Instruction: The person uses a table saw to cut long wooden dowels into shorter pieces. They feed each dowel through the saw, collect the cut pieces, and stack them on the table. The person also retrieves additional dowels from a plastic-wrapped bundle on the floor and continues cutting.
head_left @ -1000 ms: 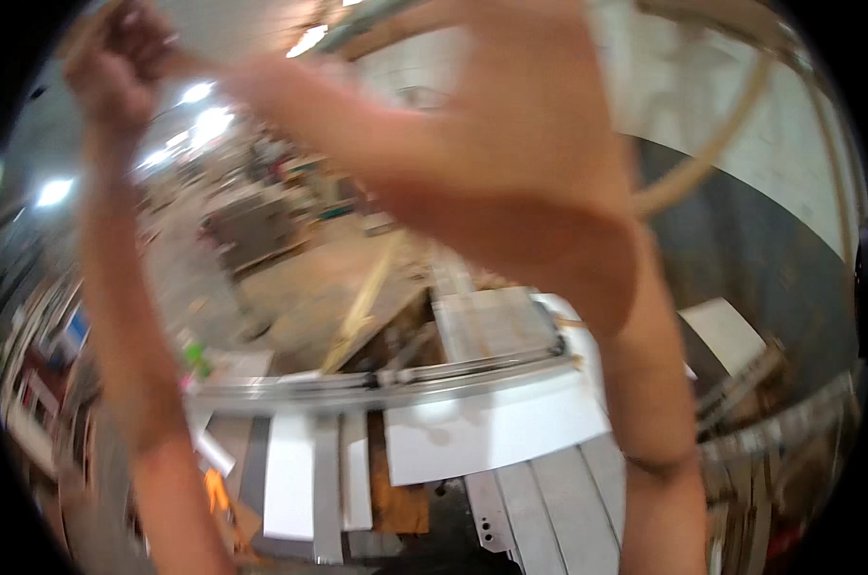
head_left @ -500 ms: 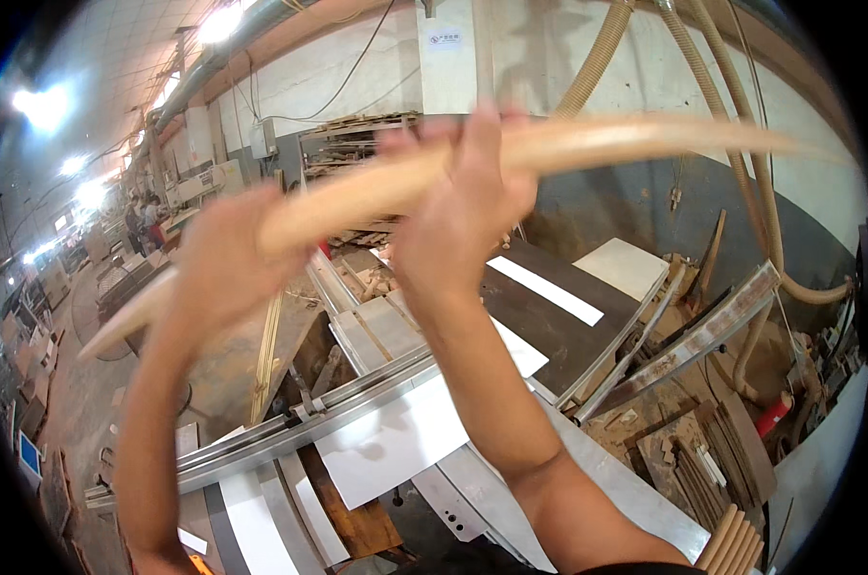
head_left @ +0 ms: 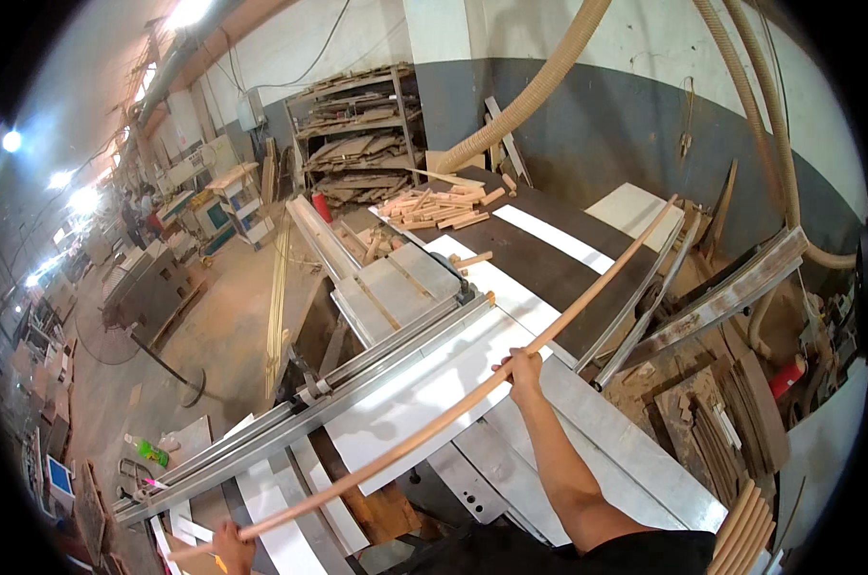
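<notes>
Left hand (head_left: 233,549): held low at the lower edge, grip closed around the wooden rod (head_left: 424,433) near its near end.
Right hand (head_left: 524,374): stretched forward, grip wrapped around the rod farther along.
Rod axis: slanted over the worktop (head_left: 618,443), near left to far right.
Rack (head_left: 401,105): filled with stacked boards (head_left: 357,182).

Watching from afar, I see a wall (head_left: 635,43) that is white above and dark grey below, with tan hoses (head_left: 535,96) hanging before it and a rack (head_left: 399,101) stacked with boards (head_left: 353,187) near it. To the left I make out a brown floor (head_left: 228,307) stretching back past a fan (head_left: 164,358) and a small shelf unit (head_left: 247,206), while bright lamps (head_left: 187,11) glow along the ceiling (head_left: 70,62).
</notes>
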Available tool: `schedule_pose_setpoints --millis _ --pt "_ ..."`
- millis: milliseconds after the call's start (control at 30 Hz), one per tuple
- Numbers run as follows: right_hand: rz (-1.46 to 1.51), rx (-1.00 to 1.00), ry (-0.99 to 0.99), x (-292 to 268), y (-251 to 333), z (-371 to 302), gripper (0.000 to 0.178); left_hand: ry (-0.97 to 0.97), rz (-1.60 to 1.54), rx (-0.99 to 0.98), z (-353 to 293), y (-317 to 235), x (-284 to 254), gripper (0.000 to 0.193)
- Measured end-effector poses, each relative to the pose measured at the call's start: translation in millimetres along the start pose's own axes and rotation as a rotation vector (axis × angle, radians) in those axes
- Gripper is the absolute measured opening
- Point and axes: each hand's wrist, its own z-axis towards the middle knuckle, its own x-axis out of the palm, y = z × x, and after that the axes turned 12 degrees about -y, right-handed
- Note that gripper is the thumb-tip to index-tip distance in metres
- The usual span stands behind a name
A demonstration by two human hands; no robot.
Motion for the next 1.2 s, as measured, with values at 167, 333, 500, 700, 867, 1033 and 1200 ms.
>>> schedule_pose_setpoints --millis 167,333,500,700,867,1033,1200 --pt "-0.318 -0.028 -0.116 -34.6 -45.7 45.2 0.020 0.786 0.294 -0.053 -26.5 -34.6 -34.2 0.035" --pt "-0.593 -0.101 -0.127 -35.7 -61.0 62.3 0.042 0.359 -0.052 0.029 -38.7 -88.4 26.3 0.024" --pt "-0.927 -0.146 -0.052 -14.1 -75.6 16.6 0.081 0.358 -0.484 -0.023 30.5 -245.2 89.9 0.022" --pt "-0.937 -0.054 0.110 23.4 -137.4 15.8 0.092 0.415 -0.690 0.108 70.5 -385.5 208.0 0.025" --pt "-0.993 -0.112 0.092 51.2 -149.1 60.8 0.084 0.005 -0.783 0.157 155.3 -398.3 209.8 0.061" --pt "-0.829 -0.154 0.041 76.8 -157.6 121.8 0.067 -0.376 -0.491 -0.385 272.9 -297.1 212.1 0.072" --pt "-0.798 -0.126 -0.004 110.6 -158.4 166.6 0.049 0.038 -1.124 -0.714 303.0 -270.3 213.4 0.064"
